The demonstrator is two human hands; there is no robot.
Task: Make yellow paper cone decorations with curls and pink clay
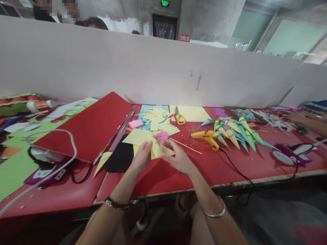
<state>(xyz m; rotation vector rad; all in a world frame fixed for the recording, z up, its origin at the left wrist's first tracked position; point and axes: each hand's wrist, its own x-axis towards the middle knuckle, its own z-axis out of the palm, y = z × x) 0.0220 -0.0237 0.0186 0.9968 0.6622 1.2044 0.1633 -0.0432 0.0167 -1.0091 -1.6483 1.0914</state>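
Note:
A piece of pale yellow paper (pixel 156 149), partly curled, is between my two hands over the red table. My left hand (pixel 143 154) pinches its left side with the thumb on top. On the other side, the curved fingers of my right hand (pixel 180 160) are closed on the paper's right edge; some fingertips are hidden. More yellow sheets (pixel 133 136) lie just behind and under it. A pink object (pixel 162 135) sits right behind my fingers, and a thin wooden stick (pixel 187 146) points away to the right. The black phone (pixel 119 157) lies left of my left hand.
Right of my hands lie a yellow glue gun (pixel 205 136) with a black cord and a heap of paper cones (pixel 237 132). Scissors (pixel 177 117) and paper strips (pixel 154 117) lie behind. A red board (pixel 89 126) leans at left near a power strip (pixel 48 173). Another person's arm (pixel 310 124) reaches in.

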